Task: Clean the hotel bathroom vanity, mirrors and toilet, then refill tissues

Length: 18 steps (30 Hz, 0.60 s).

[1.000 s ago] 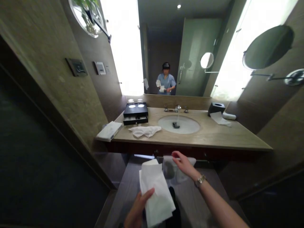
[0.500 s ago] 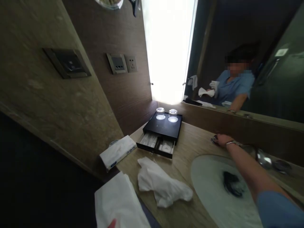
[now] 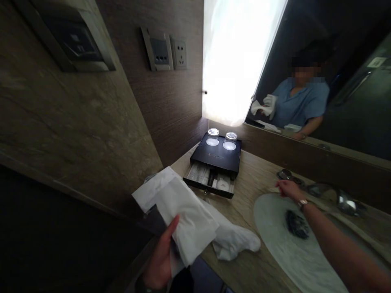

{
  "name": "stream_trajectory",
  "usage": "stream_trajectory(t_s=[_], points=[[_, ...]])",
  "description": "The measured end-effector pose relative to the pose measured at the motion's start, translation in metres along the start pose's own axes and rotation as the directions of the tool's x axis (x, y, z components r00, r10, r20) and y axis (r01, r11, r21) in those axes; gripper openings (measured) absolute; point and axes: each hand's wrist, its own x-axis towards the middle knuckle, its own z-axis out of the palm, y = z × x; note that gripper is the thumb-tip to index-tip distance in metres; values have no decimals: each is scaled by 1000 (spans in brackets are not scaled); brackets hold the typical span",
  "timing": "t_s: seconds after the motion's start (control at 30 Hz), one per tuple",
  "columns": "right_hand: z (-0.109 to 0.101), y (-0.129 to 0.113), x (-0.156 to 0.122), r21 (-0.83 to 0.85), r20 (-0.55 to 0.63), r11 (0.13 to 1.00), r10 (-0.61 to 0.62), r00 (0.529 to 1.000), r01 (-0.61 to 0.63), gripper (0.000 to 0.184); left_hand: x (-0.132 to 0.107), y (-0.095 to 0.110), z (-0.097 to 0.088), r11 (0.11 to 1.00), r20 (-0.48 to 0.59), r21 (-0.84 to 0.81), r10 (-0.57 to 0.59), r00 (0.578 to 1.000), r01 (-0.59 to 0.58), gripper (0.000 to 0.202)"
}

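- Head view: the counter (image 3: pixel 244 191) runs from the wood-panelled wall toward the right, and everything below is placed against its sink (image 3: pixel 275 240).
- The sink takes up the right part of the counter; a dark clump (image 3: pixel 295 224) lies in its bowl and no water can be seen running, so the wiping, as far as I can judge, has not started here.
- A crumpled white cloth (image 3: pixel 235 240) lies on the counter just left of the sink, untouched by either hand.
- The folded white cloth (image 3: pixel 183 211) is held up in the air left of the sink, in front of the counter's near corner, apart from the surface.
- A black tray box (image 3: pixel 217 158) stands behind and left of the sink, its drawer open and two glasses (image 3: pixel 221 137) on top.
- The right hand (image 3: pixel 288 189) is stretched out at arm's length over the sink's far rim, just in front of the tap handle (image 3: pixel 285 175); whether it touches the handle I cannot tell, and its fingers look loosely spread, holding nothing.
- The left hand (image 3: pixel 160 260) is raised low and left of the sink, thumb up, clamped on the folded white cloth's lower edge.
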Motion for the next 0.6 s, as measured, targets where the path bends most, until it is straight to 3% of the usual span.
stream_trajectory(t_s=[0.07, 0.13, 0.2, 0.27, 0.37, 0.5, 0.6], points=[[36, -33, -58, 152, 220, 988, -5, 975, -29, 49, 15, 22, 19, 998, 73, 48, 23, 997, -26, 43], [80, -76, -113, 434, 470, 895, -123, 874, -107, 55, 33, 41, 37, 992, 162, 119, 23, 986, -43, 45], [121, -120, -150, 657, 546, 722, -256, 798, -218, 63, 50, 56, 53, 980, 245, 198, -23, 969, -27, 46], [147, -156, -165, 772, 486, 590, -310, 817, -236, 66, 65, 68, 65, 961, 306, 275, -51, 951, -37, 44], [162, -191, -151, 811, 416, 556, -330, 847, -182, 69, 84, 86, 78, 923, 383, 343, 33, 923, -176, 41], [168, -218, -92, 721, 395, 689, -321, 861, -74, 65, 104, 107, 104, 875, 427, 329, 197, 882, -355, 37], [170, -237, -29, 567, 324, 817, -337, 884, 103, 48, 117, 124, 121, 908, 442, 260, 190, 877, -328, 28]])
